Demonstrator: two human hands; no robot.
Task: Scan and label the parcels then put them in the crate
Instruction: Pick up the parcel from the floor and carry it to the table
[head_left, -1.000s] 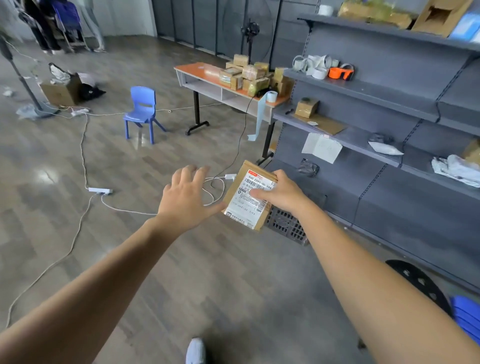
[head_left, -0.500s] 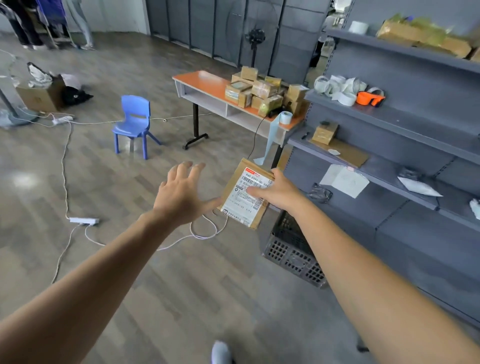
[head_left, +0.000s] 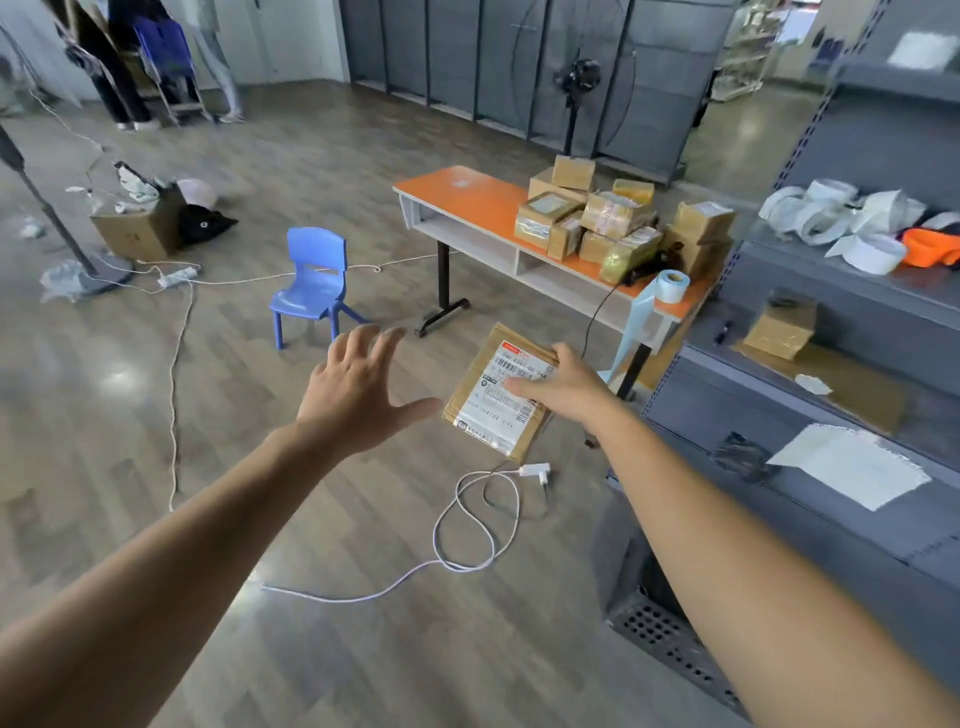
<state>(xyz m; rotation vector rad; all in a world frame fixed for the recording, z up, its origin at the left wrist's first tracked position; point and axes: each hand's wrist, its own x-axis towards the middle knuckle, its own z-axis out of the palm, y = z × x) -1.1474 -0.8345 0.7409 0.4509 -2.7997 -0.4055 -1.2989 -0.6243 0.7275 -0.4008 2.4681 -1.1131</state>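
My right hand (head_left: 563, 387) grips a flat brown parcel (head_left: 493, 410) with a white shipping label, held in the air above the floor. My left hand (head_left: 358, 395) is spread open just left of it, thumb tip close to the parcel's lower left corner; whether it touches I cannot tell. A dark perforated crate (head_left: 660, 629) stands on the floor below my right forearm, partly hidden by it. Several more taped parcels (head_left: 597, 223) are piled on the orange table (head_left: 467, 202). A blue label roll (head_left: 670, 286) sits at the table's near end.
Grey shelving (head_left: 831, 364) runs along the right, carrying tape rolls, a small box (head_left: 779, 330) and paper sheets. A blue child's chair (head_left: 311, 286) stands left of the table. White cables and a plug (head_left: 535, 470) lie on the wooden floor. A cardboard box (head_left: 137, 234) stands far left.
The view has moved closer to the table and shelving. Both hands keep their pose, the right still on the parcel; the crate has slid lower right under my forearm.
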